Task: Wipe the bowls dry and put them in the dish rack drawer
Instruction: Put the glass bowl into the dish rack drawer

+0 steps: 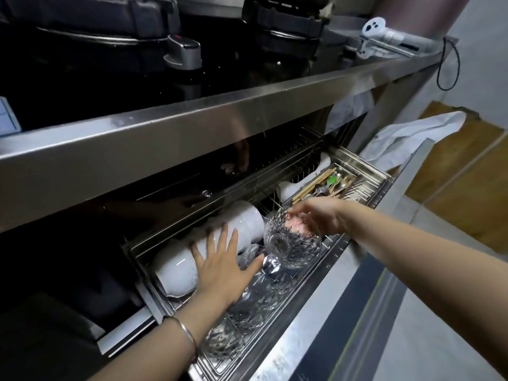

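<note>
Two bare hands reach into a pulled-out steel drawer [299, 306] fitted with a wire rack, set below a steel counter [192, 119].

The right hand [316, 218] holds a cut-glass bowl [291, 243] over the middle of the rack. Its fingers curl over the rim and show pink through the glass. The bowl is tipped on its side, with its base facing near and left. Whether it touches the rack cannot be told.

The left hand [222, 265] lies palm down with fingers straight and spread wide, gripping nothing. It rests on white bowls [178, 268] that lie on their sides at the far left of the rack, and its thumb points toward the cut-glass bowl. A thin bangle [181, 328] circles that wrist.

More glassware [247, 312] stands in a row along the near side of the rack, under the left forearm. A tray of chopsticks and cutlery [330, 182] sits at the right end of the drawer. A white cloth [412, 138] hangs beyond the drawer's right end. A stove knob [184, 53] sits on the dark cooktop above the counter edge.
</note>
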Demonstrator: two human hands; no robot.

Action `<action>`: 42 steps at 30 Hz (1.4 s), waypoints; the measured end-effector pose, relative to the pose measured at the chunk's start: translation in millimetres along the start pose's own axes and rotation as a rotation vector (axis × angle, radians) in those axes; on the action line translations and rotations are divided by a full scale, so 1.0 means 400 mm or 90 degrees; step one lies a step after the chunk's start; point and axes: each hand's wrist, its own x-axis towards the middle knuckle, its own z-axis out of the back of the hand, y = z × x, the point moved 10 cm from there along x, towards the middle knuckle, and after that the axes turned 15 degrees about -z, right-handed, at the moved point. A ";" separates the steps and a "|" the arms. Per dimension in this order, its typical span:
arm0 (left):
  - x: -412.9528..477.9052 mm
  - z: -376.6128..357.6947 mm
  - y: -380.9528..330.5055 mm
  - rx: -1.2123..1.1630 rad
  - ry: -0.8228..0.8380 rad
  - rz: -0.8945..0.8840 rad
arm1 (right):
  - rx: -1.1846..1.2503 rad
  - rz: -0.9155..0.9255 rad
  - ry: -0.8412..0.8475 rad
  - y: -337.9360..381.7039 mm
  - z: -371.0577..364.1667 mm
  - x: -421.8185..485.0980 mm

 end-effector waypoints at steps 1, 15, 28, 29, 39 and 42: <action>0.001 0.001 0.001 0.001 -0.001 0.000 | -0.016 -0.011 0.001 -0.004 -0.004 0.011; 0.001 0.000 -0.001 0.013 -0.003 0.003 | -0.150 -0.136 0.081 -0.031 -0.090 0.132; -0.001 0.001 -0.003 0.016 -0.006 0.006 | -0.283 -0.170 0.087 -0.055 -0.134 0.142; 0.000 0.000 -0.002 0.017 -0.005 0.006 | -0.290 -0.168 0.093 -0.055 -0.136 0.146; 0.002 -0.003 -0.001 0.027 0.008 0.005 | -0.299 -0.133 0.090 -0.039 -0.137 0.120; 0.004 -0.001 -0.006 0.024 0.011 -0.002 | -0.212 -0.071 0.061 -0.014 -0.120 0.069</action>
